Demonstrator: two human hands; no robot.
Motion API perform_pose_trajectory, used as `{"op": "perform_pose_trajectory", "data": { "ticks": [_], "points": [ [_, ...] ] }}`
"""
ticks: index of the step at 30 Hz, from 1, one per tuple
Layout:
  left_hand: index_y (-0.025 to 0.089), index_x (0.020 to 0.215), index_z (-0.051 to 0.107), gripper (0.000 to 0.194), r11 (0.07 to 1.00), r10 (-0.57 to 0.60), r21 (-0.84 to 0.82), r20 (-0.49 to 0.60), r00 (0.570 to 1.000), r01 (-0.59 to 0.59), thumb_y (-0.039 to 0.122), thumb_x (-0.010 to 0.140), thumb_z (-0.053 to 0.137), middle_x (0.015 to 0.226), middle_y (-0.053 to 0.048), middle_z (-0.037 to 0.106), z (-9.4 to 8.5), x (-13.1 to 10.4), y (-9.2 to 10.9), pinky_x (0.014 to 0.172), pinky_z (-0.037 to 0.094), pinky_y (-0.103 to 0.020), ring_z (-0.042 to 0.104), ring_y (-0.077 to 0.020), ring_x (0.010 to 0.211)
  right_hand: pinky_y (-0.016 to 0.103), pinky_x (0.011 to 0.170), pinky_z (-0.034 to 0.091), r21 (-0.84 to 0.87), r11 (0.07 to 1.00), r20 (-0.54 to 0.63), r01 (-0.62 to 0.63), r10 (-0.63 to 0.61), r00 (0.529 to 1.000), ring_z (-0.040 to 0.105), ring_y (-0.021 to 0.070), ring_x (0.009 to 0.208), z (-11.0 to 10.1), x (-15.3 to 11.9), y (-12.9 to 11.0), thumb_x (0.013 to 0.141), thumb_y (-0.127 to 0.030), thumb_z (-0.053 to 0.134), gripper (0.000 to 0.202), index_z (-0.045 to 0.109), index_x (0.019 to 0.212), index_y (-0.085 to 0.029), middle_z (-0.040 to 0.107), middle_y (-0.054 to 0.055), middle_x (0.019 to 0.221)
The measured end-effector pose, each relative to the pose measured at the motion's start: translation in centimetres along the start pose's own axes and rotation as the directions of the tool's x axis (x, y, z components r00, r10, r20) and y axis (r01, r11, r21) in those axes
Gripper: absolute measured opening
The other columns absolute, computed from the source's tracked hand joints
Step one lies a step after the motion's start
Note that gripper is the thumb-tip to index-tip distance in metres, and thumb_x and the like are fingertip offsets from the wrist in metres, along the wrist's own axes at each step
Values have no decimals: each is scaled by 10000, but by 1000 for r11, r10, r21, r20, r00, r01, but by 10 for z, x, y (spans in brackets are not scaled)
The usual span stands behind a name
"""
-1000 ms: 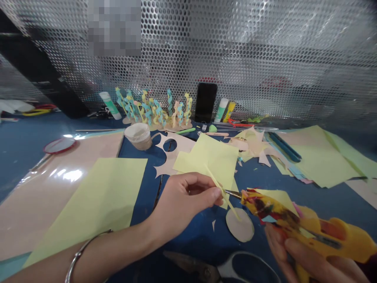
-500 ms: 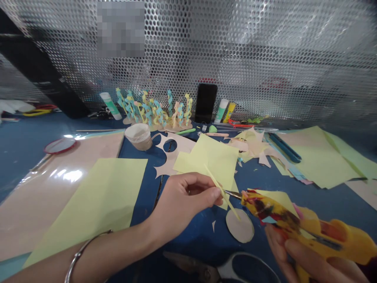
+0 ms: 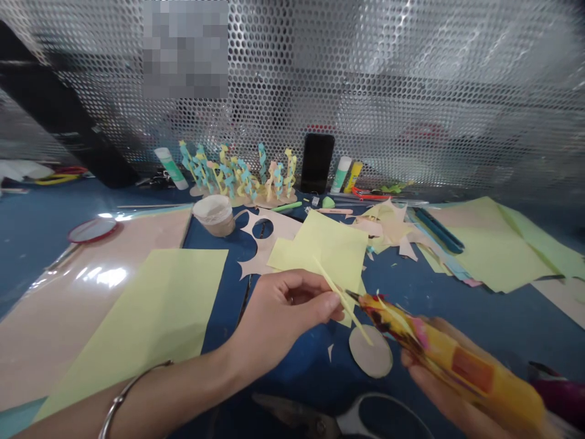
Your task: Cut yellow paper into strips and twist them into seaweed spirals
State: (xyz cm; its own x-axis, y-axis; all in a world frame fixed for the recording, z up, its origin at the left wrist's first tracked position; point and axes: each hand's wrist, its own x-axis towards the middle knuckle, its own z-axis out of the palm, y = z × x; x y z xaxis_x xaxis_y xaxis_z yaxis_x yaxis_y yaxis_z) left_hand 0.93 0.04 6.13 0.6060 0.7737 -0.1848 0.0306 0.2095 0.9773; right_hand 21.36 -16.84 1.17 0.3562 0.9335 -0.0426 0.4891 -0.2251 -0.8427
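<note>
Between the thumb and fingers of my left hand (image 3: pixel 292 311) is a thin yellow paper stick (image 3: pixel 359 326), held slanted. Its lower end lies over a round pinkish paper disc (image 3: pixel 372 356) on the table. My right hand (image 3: pixel 439 378) grips a yellow hot glue gun (image 3: pixel 452 350), somewhat smeared by motion, with paper scraps stuck to its front. The metal nozzle points left and sits close to the stick; whether they touch I cannot tell. Grey-handled scissors (image 3: pixel 329 421) lie below the disc, near my body.
Yellow paper sheets (image 3: pixel 333 238) and a cut-out pink sheet (image 3: pixel 256 262) lie ahead. A small tub (image 3: pixel 214 214) stands left of them. Behind are twisted paper decorations (image 3: pixel 247 174), a phone (image 3: pixel 317 161) and glue sticks (image 3: pixel 340 175) before a perforated metal screen (image 3: pixel 365 73). More paper (image 3: pixel 493 244) lies right.
My right hand has rolled the glue gun over, and its nozzle has drawn slightly up and left along the stick. My left hand stays nearly still.
</note>
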Motion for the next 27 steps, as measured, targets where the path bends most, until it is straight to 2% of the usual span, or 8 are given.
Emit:
{"op": "perform_pose_trajectory", "data": {
  "ticks": [3, 5, 7, 9, 13, 16, 20, 27],
  "points": [
    [173, 649, 679, 89, 999, -9, -43, -5, 1000, 9, 199, 733, 686, 601, 5, 689, 1, 1, 0, 561, 501, -156, 645, -100, 577, 348, 611, 490, -340, 940, 22, 32, -26, 999, 623, 266, 796, -10, 21, 2, 760, -473, 603, 395, 481, 1081, -278, 627, 82, 997],
    [168, 660, 681, 89, 996, -9, -84, 9, 1000, 9, 208, 739, 688, 610, 2, 691, 1, 1, -1, 562, 502, -155, 644, -97, 581, 347, 498, 430, -689, 724, -89, -19, -59, 994, 615, 270, 668, -21, 38, 7, 783, -555, 519, 404, 473, 1031, -239, 615, 89, 960],
    [168, 673, 682, 91, 994, -3, -113, 34, 999, 7, 216, 750, 686, 620, 0, 697, 0, 0, -1, 568, 504, -155, 645, -95, 589, 357, 484, 419, -815, 577, -105, -51, -59, 993, 618, 297, 687, -32, 49, 12, 798, -605, 457, 463, 474, 1047, -215, 591, 108, 1008],
    [167, 678, 682, 92, 992, 4, -124, 53, 999, 3, 214, 756, 684, 621, -1, 700, 0, -3, -1, 571, 502, -153, 647, -93, 593, 400, 566, 456, -835, 550, -83, -9, -110, 991, 612, 341, 816, -38, 53, 8, 804, -602, 457, 484, 495, 1060, -193, 584, 126, 1014],
    [163, 682, 683, 90, 992, 29, -125, 94, 995, -18, 212, 758, 683, 618, -7, 703, 2, -8, 3, 570, 497, -159, 646, -95, 588, 443, 920, 401, -604, 778, -125, 173, -307, 944, 519, 303, 1082, -27, 41, -35, 876, -440, 458, 285, 554, 1044, -231, 579, 93, 1126],
    [160, 669, 684, 90, 992, 38, -126, 115, 993, -24, 209, 745, 691, 603, -6, 698, 5, -13, 5, 565, 493, -162, 636, -93, 570, 305, 798, 502, -138, 964, 42, 227, -223, 974, 597, 197, 955, 0, 26, -73, 896, -391, 456, 220, 564, 1032, -256, 622, 54, 1036],
    [158, 646, 686, 90, 989, 61, -142, 110, 992, -45, 199, 725, 701, 589, 8, 684, 8, -17, 5, 556, 481, -150, 616, -80, 556, 246, 675, 544, 272, 952, 75, 139, -165, 983, 629, 154, 824, 31, 17, -91, 828, -384, 577, 306, 514, 1095, -251, 630, 43, 968],
    [151, 661, 698, 70, 992, 80, -103, 101, 992, -69, 203, 706, 710, 590, 10, 668, 11, -20, 3, 550, 468, -146, 580, -73, 548, 166, 489, 485, 445, 893, 58, 66, -102, 993, 543, 78, 578, 45, 18, -91, 798, -305, 611, 131, 584, 877, -203, 589, 4, 762]
  ]
}}
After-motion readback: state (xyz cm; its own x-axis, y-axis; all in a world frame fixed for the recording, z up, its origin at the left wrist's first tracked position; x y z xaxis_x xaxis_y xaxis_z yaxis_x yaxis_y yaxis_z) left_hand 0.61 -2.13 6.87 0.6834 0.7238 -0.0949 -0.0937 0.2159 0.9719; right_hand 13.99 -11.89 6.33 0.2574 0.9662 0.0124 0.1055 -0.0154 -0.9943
